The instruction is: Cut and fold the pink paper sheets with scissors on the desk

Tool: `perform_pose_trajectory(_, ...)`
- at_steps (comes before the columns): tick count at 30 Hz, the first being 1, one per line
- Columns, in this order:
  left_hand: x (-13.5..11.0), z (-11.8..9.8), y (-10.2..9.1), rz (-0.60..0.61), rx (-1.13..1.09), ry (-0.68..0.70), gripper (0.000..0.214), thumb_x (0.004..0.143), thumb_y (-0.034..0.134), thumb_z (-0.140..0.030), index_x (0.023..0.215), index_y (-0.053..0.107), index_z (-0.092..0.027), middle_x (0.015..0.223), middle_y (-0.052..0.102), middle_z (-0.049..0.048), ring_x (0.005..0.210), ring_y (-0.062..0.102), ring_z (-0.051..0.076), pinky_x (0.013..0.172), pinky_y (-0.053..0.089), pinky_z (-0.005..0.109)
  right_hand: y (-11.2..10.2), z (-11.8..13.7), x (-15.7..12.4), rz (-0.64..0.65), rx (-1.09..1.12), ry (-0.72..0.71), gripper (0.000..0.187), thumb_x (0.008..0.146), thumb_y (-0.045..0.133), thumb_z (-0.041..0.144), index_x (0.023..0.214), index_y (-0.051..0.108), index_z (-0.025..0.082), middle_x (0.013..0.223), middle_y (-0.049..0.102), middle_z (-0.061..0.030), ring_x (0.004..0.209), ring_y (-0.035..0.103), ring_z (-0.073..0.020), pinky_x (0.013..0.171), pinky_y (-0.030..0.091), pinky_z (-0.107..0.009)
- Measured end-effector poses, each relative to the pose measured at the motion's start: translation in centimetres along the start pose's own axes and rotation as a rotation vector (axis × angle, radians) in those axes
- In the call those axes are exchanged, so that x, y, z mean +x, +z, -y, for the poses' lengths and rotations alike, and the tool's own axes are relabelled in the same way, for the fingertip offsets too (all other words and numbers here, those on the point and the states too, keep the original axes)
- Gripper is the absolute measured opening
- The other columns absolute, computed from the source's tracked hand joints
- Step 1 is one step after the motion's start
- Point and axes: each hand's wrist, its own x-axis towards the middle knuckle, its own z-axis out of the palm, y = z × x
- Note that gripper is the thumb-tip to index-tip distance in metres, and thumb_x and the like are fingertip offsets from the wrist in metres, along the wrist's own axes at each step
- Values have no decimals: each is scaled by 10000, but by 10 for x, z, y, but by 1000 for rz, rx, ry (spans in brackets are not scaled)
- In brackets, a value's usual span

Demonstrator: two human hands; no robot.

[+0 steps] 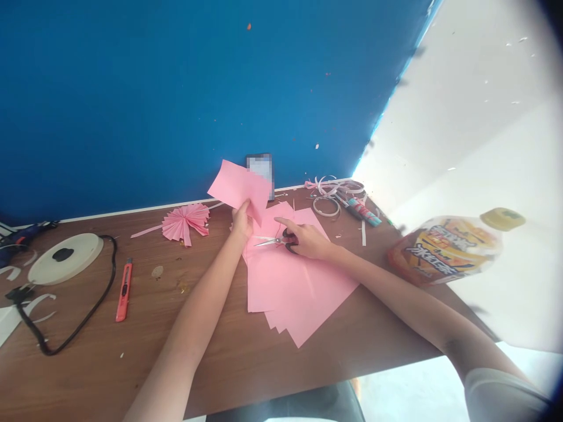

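My left hand (243, 221) grips a pink sheet of paper (237, 184) by its lower edge, lifted above the table and partly covering a phone (263, 170) that leans on the wall. In my right hand (305, 239) is a pair of scissors (275, 241) with dark handles, its blades pointing left toward my left wrist. The index finger of that hand is stretched out. Under both hands lies a loose stack of pink paper sheets (281, 287), fanned unevenly. To the left of them rests a pleated pink paper rosette (185, 223) with a strip tail.
A red box cutter (124, 290) and a round white device (65, 259) with a black cord lie at left. Tape rolls (326, 206), ribbons (328, 186) and a wrapped tube (364, 211) sit at the back right. A large drink bottle (448, 249) stands at the right edge.
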Motion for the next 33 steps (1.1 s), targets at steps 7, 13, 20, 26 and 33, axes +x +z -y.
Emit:
perform_pose_trajectory(7,5,1,-5,26,19,4,302,753,665,-164,1052,620,-161,1098,678,70,1117,599,159,1011,452,290,-7,-9,4,-147,227,121,887,674,576,143,1485,221,200,649,602,48,595,518,-124,605,383,-234)
perform_pose_trajectory(13,8,2,-9,60,-7,17,313,740,679,-173,1050,633,-164,1112,673,68,1139,586,174,1039,433,306,-39,-36,12,-850,490,338,665,685,602,236,1312,383,208,672,536,44,549,470,-115,505,386,-244)
perform_pose_trajectory(20,7,7,-7,76,58,33,310,721,702,-190,1019,621,-172,1071,681,63,1070,614,173,998,456,322,-75,-56,15,-1366,670,462,484,731,565,226,1160,343,259,848,545,16,683,552,-118,572,447,-250)
perform_pose_trajectory(26,-4,8,-2,167,222,63,283,677,743,-191,938,642,-150,1023,685,90,1025,626,206,983,458,351,-47,-59,17,-1077,669,562,406,686,606,234,1069,470,240,920,530,-14,807,526,-135,649,449,-259)
perform_pose_trajectory(33,-5,8,-3,96,280,93,280,657,748,-204,904,620,-173,971,682,68,1018,624,214,965,464,361,-11,-38,11,-741,769,477,385,679,629,362,1022,531,216,773,552,13,635,479,-110,546,386,-231)
